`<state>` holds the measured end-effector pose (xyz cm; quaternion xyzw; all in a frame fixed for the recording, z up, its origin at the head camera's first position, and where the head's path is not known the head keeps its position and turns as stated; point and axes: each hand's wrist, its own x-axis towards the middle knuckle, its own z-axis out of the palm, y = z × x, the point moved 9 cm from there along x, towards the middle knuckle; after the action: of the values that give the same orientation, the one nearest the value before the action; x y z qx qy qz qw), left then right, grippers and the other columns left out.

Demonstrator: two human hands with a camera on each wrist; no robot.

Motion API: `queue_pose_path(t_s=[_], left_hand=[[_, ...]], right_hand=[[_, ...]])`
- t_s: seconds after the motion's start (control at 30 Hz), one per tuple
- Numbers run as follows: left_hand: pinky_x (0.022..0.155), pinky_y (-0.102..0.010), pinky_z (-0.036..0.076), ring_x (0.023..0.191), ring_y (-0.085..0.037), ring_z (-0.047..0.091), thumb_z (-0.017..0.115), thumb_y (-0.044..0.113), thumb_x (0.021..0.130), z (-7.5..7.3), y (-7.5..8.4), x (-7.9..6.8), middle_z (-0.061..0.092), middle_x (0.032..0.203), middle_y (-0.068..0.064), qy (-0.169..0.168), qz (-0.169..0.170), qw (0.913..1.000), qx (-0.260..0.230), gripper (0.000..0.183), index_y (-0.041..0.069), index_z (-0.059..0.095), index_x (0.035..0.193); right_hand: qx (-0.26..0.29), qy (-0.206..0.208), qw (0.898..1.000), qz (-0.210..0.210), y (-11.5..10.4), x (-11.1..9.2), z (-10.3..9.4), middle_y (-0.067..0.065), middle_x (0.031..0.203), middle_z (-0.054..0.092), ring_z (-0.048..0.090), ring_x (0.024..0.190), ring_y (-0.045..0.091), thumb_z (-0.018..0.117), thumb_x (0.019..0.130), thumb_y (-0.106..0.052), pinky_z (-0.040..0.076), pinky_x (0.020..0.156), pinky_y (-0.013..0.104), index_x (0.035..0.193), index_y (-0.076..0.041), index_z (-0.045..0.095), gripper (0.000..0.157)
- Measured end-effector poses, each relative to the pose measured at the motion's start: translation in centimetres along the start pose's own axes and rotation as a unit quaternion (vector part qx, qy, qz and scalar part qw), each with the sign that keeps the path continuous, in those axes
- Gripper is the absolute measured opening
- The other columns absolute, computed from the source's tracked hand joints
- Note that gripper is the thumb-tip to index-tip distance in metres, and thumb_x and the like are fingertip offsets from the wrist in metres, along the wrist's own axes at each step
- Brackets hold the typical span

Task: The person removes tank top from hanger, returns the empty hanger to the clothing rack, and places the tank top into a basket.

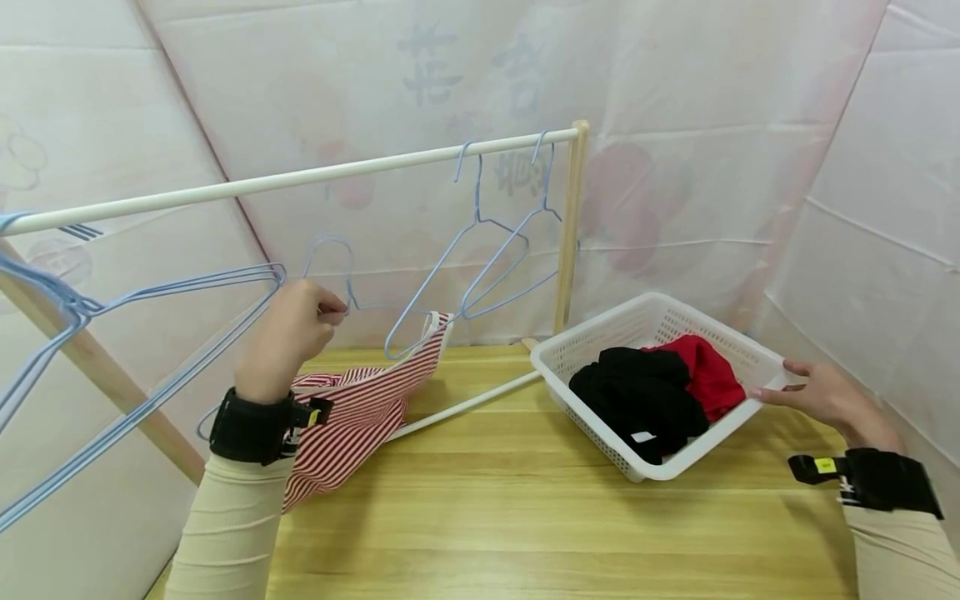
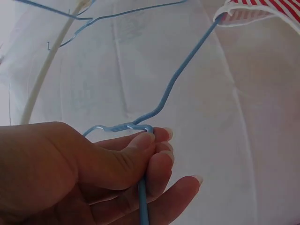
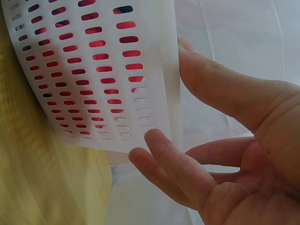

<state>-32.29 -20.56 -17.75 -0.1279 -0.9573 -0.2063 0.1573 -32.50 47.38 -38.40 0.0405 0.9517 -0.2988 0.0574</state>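
My left hand [image 1: 288, 342] pinches a blue wire hanger [image 2: 180, 70] at the twisted neck below its hook. A red-and-white striped garment [image 1: 352, 425] hangs from this hanger, its lower part near the wooden table. In the left wrist view only the garment's white-edged corner shows at upper right. My right hand [image 1: 836, 400] grips the right corner of a white perforated basket [image 1: 663, 472], thumb at the rim and fingers against the outer wall. Inside the basket lie a black garment [image 1: 633, 396] and a red garment [image 1: 701, 375].
A white rail [image 1: 322, 173] on wooden posts [image 1: 572, 233] crosses above the table [image 1: 525, 508]. Two blue hangers hang near its right end, and several hang bunched at the left. A lower white bar [image 1: 472, 404] runs behind the striped garment towards the basket.
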Motion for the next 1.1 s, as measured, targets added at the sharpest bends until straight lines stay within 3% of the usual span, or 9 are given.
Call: queue_pose_path(t_s=[0.17,0.37,0.57,0.73,0.97,1.1], left_hand=[[0.087,-0.053,0.058,0.101,-0.043,0.071,0.061,-0.009,0.092,2.4,-1.1,-0.9,0.075,0.109,-0.029,-0.015,0.002,0.9997,-0.017,0.021,-0.010,0.077,0.106],[0.078,-0.039,0.050,0.087,-0.029,0.065,0.061,-0.011,0.089,4.2,-1.8,-2.0,0.077,0.105,-0.025,-0.007,0.009,0.9993,-0.036,0.023,-0.006,0.080,0.100],[0.077,-0.039,0.052,0.090,-0.033,0.069,0.059,-0.014,0.084,5.7,-1.8,-2.7,0.078,0.100,-0.023,-0.006,0.011,0.9988,-0.048,0.026,-0.005,0.081,0.096],[0.074,-0.039,0.052,0.089,-0.033,0.070,0.059,-0.014,0.084,7.1,-1.4,-3.2,0.078,0.098,-0.023,-0.025,0.006,0.9977,-0.063,0.027,-0.005,0.081,0.096],[0.067,-0.033,0.040,0.077,-0.024,0.059,0.058,-0.015,0.086,8.3,-0.1,-3.8,0.078,0.099,-0.022,-0.043,0.001,0.9959,-0.079,0.029,-0.004,0.081,0.100],[0.070,-0.034,0.041,0.082,-0.025,0.065,0.058,-0.016,0.087,8.6,0.5,-4.1,0.078,0.101,-0.021,-0.040,0.003,0.9952,-0.089,0.029,-0.003,0.081,0.101]], right_hand=[[-0.009,0.003,1.000,-0.017,0.0,0.2,0.0,0.051,0.143,0.038,0.047,0.128,0.062,0.066,0.098,-0.050,0.048,0.087,0.058,0.151,0.024,0.008,0.108],[-0.011,0.005,1.000,-0.018,0.0,0.2,-0.1,0.051,0.143,0.038,0.047,0.128,0.062,0.066,0.098,-0.052,0.048,0.086,0.058,0.152,0.023,0.008,0.109],[-0.004,-0.001,1.000,-0.013,0.1,0.0,0.0,0.051,0.145,0.036,0.044,0.130,0.064,0.064,0.099,-0.052,0.047,0.086,0.059,0.152,0.022,0.006,0.108],[-0.005,-0.002,1.000,-0.002,0.2,0.0,0.1,0.051,0.145,0.035,0.046,0.126,0.060,0.064,0.098,-0.055,0.046,0.086,0.058,0.153,0.021,0.006,0.110],[-0.010,-0.002,1.000,0.001,0.1,0.0,0.1,0.050,0.145,0.037,0.044,0.129,0.063,0.063,0.097,-0.056,0.046,0.086,0.060,0.153,0.021,0.006,0.111],[-0.012,-0.003,1.000,0.003,0.1,0.0,0.1,0.049,0.146,0.037,0.043,0.130,0.063,0.063,0.097,-0.057,0.046,0.087,0.061,0.154,0.020,0.006,0.111]])
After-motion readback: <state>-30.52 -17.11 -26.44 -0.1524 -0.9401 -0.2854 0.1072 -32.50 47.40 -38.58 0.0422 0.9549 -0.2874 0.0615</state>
